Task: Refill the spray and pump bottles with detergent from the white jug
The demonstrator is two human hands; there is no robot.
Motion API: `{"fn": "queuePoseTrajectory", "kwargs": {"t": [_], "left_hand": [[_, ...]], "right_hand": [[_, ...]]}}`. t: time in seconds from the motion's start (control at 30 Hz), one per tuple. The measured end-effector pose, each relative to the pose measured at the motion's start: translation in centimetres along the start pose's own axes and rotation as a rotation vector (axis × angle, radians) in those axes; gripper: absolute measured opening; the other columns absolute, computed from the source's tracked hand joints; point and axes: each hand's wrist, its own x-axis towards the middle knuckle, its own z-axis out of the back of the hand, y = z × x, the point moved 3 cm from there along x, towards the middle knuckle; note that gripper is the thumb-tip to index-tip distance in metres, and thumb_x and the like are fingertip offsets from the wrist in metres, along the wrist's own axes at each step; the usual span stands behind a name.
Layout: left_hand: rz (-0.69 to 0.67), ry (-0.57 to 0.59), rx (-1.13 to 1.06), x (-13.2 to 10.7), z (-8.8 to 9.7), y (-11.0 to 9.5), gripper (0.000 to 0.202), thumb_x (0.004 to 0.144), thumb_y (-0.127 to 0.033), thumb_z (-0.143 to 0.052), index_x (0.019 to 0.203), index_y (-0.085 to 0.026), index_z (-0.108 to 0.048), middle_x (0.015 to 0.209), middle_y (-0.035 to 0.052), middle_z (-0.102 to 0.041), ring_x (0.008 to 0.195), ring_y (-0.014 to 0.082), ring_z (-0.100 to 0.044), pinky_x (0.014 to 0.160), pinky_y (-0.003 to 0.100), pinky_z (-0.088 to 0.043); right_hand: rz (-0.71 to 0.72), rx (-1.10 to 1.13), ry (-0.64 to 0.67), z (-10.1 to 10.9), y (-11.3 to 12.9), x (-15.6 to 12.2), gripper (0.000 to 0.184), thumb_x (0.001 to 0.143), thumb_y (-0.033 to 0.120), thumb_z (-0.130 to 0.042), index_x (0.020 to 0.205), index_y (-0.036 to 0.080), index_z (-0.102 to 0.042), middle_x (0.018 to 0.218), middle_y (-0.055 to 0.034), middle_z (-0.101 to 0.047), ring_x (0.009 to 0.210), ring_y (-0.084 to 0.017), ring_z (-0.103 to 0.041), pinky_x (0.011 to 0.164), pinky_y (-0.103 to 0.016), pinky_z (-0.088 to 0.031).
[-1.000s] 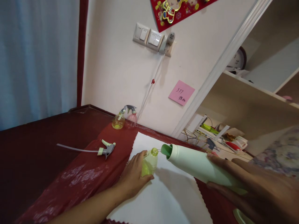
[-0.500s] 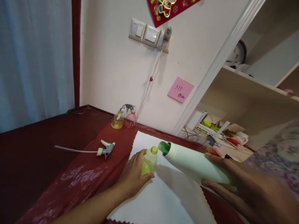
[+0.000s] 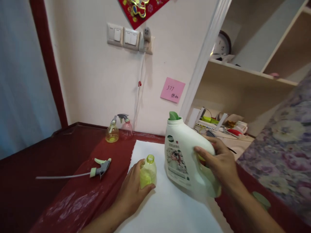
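Over the white sheet (image 3: 160, 210), the left hand (image 3: 132, 187) has its fingers wrapped round the small yellow bottle (image 3: 148, 171), neck open and upward. To its right, apart from it, the pale green jug (image 3: 178, 155) leans a little off upright, spout (image 3: 173, 115) higher than the bottle's mouth, the fingers of the right hand (image 3: 220, 161) curled through its handle.

Left hand (image 3: 132, 191): bare, with a smooth back narrowing into the wrist.
Left fingers (image 3: 138, 167): slim, with rounded tips; nails too small to make out.
Left forearm (image 3: 105, 213): bare as far as it shows, slender, cut off by the lower border of the view.
Right hand (image 3: 220, 160): bare, its fingers slim and partly hidden.
Right forearm (image 3: 255, 208): bare, slender, widening towards the view's lower border.
Clothing on the upper arms: out of sight.
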Motion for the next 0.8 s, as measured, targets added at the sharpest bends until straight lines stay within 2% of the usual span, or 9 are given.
{"fn": "queuePoseTrajectory", "kwargs": {"t": [0.1, 0.23, 0.3, 0.4, 0.5, 0.6, 0.67, 0.73, 0.8], "left_hand": [[-0.02, 0.008, 0.002, 0.3, 0.0, 0.2, 0.08, 0.078, -0.037, -0.064, 0.148, -0.016, -0.03, 0.152, 0.0186, -0.047, 0.142, 0.0335, -0.042, 0.12, 0.05, -0.031], [-0.029, 0.015, -0.006, 0.4, 0.1, 0.5, 0.081, 0.081, -0.042, -0.062, 0.149, -0.015, -0.027, 0.154, 0.0204, -0.044, 0.144, 0.0346, -0.04, 0.121, 0.052, -0.03], [-0.024, 0.019, -0.013, 0.4, 0.0, 0.8, 0.081, 0.083, -0.044, -0.061, 0.15, -0.015, -0.024, 0.157, 0.0205, -0.041, 0.146, 0.0344, -0.037, 0.122, 0.053, -0.028], [-0.03, 0.019, -0.017, 0.5, -0.2, 1.4, 0.083, 0.084, -0.045, -0.062, 0.151, -0.016, -0.023, 0.159, 0.0208, -0.039, 0.148, 0.0348, -0.035, 0.123, 0.054, -0.025], [-0.021, -0.003, -0.041, 0.6, -0.2, 1.9, 0.082, 0.082, -0.046, -0.065, 0.15, -0.018, -0.028, 0.16, 0.0209, -0.039, 0.149, 0.0368, -0.035, 0.123, 0.056, -0.025], [-0.023, -0.044, -0.085, 0.7, 0.0, 1.9, 0.082, 0.079, -0.048, -0.071, 0.147, -0.02, -0.035, 0.156, 0.021, -0.045, 0.145, 0.0397, -0.04, 0.121, 0.059, -0.028], [-0.026, -0.068, -0.114, 0.8, 0.1, 1.8, 0.083, 0.076, -0.046, -0.074, 0.146, -0.02, -0.039, 0.153, 0.0208, -0.05, 0.143, 0.0412, -0.043, 0.12, 0.06, -0.03], [-0.02, -0.09, -0.143, 0.9, 0.2, 1.8, 0.084, 0.073, -0.043, -0.078, 0.145, -0.02, -0.042, 0.152, 0.0205, -0.051, 0.143, 0.0422, -0.043, 0.12, 0.06, -0.03], [-0.03, -0.102, -0.159, 1.0, 0.3, 1.9, 0.086, 0.072, -0.041, -0.08, 0.146, -0.02, -0.042, 0.154, 0.0211, -0.049, 0.145, 0.0424, -0.041, 0.121, 0.06, -0.029]], "right_hand": [[-0.004, 0.148, -0.097, -2.7, -2.0, 0.2, 0.064, 0.061, 0.055, -0.086, 0.111, 0.019, -0.068, 0.109, -0.0088, -0.073, 0.096, -0.026, -0.068, 0.083, -0.041, -0.056], [-0.02, 0.248, -0.188, -6.2, -4.1, 0.1, 0.066, 0.066, 0.056, -0.082, 0.116, 0.017, -0.063, 0.11, -0.0109, -0.072, 0.091, -0.025, -0.068, 0.077, -0.04, -0.057], [-0.024, 0.276, -0.212, -7.6, -5.1, -0.1, 0.065, 0.068, 0.055, -0.082, 0.117, 0.017, -0.062, 0.113, -0.0112, -0.071, 0.094, -0.025, -0.068, 0.081, -0.041, -0.057], [-0.028, 0.291, -0.216, -9.0, -6.5, -0.2, 0.063, 0.071, 0.054, -0.08, 0.12, 0.018, -0.063, 0.117, -0.0111, -0.07, 0.101, -0.025, -0.066, 0.089, -0.043, -0.055], [-0.03, 0.277, -0.188, -9.2, -7.3, -0.1, 0.062, 0.076, 0.055, -0.076, 0.126, 0.021, -0.062, 0.116, -0.0096, -0.07, 0.101, -0.025, -0.066, 0.09, -0.046, -0.055], [-0.009, 0.213, -0.186, -8.4, -6.8, -0.4, 0.057, 0.077, 0.054, -0.075, 0.124, 0.023, -0.065, 0.119, -0.0093, -0.068, 0.108, -0.027, -0.063, 0.099, -0.052, -0.05], [0.031, 0.158, -0.235, -7.6, -5.6, -1.2, 0.054, 0.077, 0.051, -0.075, 0.123, 0.023, -0.066, 0.128, -0.0107, -0.061, 0.119, -0.03, -0.057, 0.109, -0.056, -0.041], [0.092, 0.131, -0.275, -7.3, -3.9, -2.8, 0.054, 0.079, 0.048, -0.074, 0.127, 0.024, -0.062, 0.134, -0.0108, -0.055, 0.128, -0.029, -0.049, 0.115, -0.055, -0.033], [0.155, 0.145, -0.24, -7.9, -2.1, -5.0, 0.052, 0.083, 0.044, -0.071, 0.13, 0.027, -0.058, 0.134, -0.009, -0.056, 0.13, -0.027, -0.049, 0.116, -0.051, -0.035]]}}
